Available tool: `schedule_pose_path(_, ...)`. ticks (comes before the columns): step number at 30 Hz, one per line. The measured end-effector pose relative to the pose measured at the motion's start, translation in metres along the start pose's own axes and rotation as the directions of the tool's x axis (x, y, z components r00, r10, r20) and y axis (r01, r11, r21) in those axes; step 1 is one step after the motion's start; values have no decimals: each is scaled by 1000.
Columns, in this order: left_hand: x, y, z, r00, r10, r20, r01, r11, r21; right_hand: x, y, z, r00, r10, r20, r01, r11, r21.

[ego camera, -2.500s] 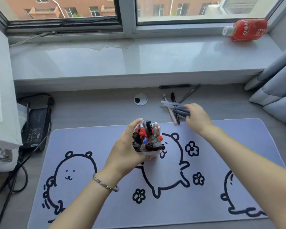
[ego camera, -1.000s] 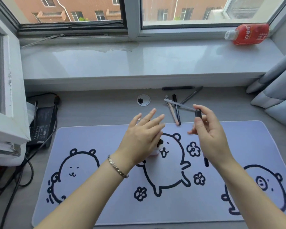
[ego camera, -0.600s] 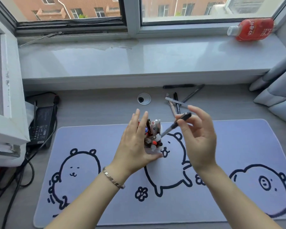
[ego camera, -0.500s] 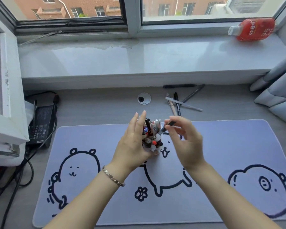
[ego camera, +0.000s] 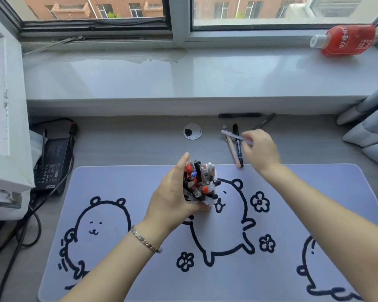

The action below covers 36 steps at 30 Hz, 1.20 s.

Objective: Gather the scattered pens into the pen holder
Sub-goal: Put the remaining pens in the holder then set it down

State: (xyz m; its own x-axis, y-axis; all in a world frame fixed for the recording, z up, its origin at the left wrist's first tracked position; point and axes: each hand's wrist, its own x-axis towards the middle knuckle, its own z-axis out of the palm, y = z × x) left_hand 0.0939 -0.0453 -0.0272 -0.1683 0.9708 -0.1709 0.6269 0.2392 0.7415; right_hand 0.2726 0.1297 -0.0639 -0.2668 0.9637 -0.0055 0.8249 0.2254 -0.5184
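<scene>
Your left hand (ego camera: 172,197) fingers wrap full pen holder (ego camera: 202,192) on mat (ego camera: 118,269). Your right hand (ego camera: 260,151) fingers pinch clear pen (ego camera: 231,135) over tabletop (ego camera: 129,147).

Single head-worn wide-angle view, looking forward and steeply down from close above the desk mat (ego camera: 122,177). Window sill (ego camera: 183,75) spans the upper frame; both forearms enter from the lower edge. Straight lines bow near the edges.

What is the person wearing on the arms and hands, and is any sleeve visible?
Both forearms are bare; no sleeve shows. The left wrist carries a thin silver metal bracelet of small angular links. The left hand and right hand wear no gloves, and no ring is visible.
</scene>
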Motion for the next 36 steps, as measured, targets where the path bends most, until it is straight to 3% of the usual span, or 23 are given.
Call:
schedule_pose_path(2,1,1,-1,1000,0,3,0,1000,8,23,-8,7,989,102,108,-87,988,-130)
schedule_pose_path(5,0,2,-1,1000,-4,3,4,1000,14,36,-24,24,959,152,240,-68,943,-326)
schedule_pose_path(9,1,2,-1,1000,-11,6,11,1000,15,39,-34,37,931,244,271,-114,900,-420)
schedule_pose_path(14,1,2,-1,1000,-18,11,17,1000,19,35,-45,26,909,254,331,16,771,-637)
schedule_pose_path(16,1,2,-1,1000,-21,13,20,1000,12,28,-47,13,910,240,339,37,766,-642)
schedule_pose_path(20,0,2,-2,1000,-21,15,21,1000,1,3,-48,-33,943,96,318,23,937,-349)
schedule_pose_path(23,-1,1,-2,1000,-17,16,17,1000,-12,-22,-43,-72,993,55,109,-67,992,110)
schedule_pose_path(26,-2,1,-1,1000,-14,-2,14,1000,-22,-51,-48,-94,998,55,-14,-41,879,476)
schedule_pose_path(29,-3,0,-1,1000,-14,-9,13,1000,-26,-76,-61,-95,995,36,-91,44,665,745)
schedule_pose_path(31,-3,1,0,1000,-17,-7,17,1000,-24,-87,-76,-92,983,-1,-182,151,563,813)
schedule_pose_path(33,-2,1,0,1000,-22,-3,22,1000,-17,-93,-90,-85,973,-72,-218,222,542,811)
schedule_pose_path(36,-1,0,1,999,-35,-6,34,999,-18,-94,-100,-64,993,-120,-9,93,717,691)
